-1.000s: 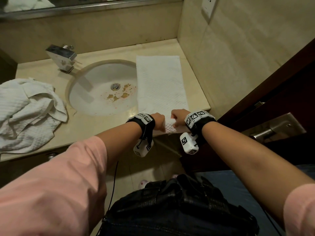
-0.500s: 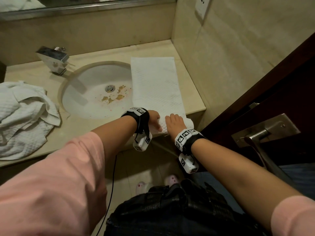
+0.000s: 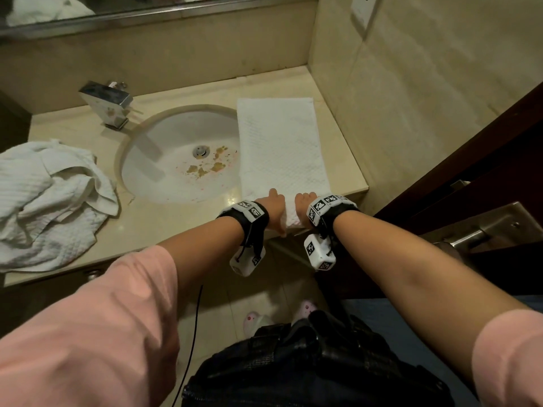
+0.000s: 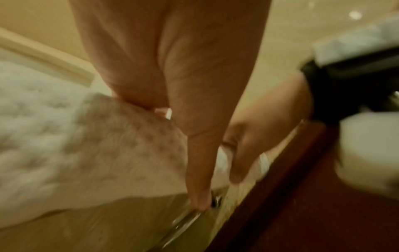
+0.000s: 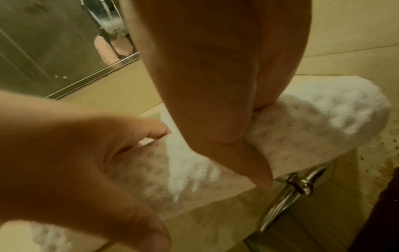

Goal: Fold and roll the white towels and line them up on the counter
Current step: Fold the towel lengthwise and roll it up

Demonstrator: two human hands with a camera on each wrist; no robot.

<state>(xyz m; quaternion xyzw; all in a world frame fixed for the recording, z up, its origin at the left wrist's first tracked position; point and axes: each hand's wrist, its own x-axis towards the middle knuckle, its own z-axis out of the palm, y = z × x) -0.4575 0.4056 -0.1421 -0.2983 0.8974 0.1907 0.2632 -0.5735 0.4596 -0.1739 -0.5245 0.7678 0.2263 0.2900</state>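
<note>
A long folded white towel lies flat on the counter to the right of the sink, its left edge over the basin rim. Its near end is turned up into a small roll at the counter's front edge. My left hand and right hand sit side by side on that roll, fingers curled over it and thumbs behind. The left wrist view shows the left hand on the towel. In the right wrist view the right hand grips the roll.
A pile of crumpled white towels lies at the counter's left end. The sink with brown stains and a faucet take up the middle. A tiled wall closes the right side. A dark door with a metal handle stands beside it.
Both hands have gone from pinching the towel's near end to curling over a small roll there. The roll has grown a little thicker, and the flat part is shorter.
</note>
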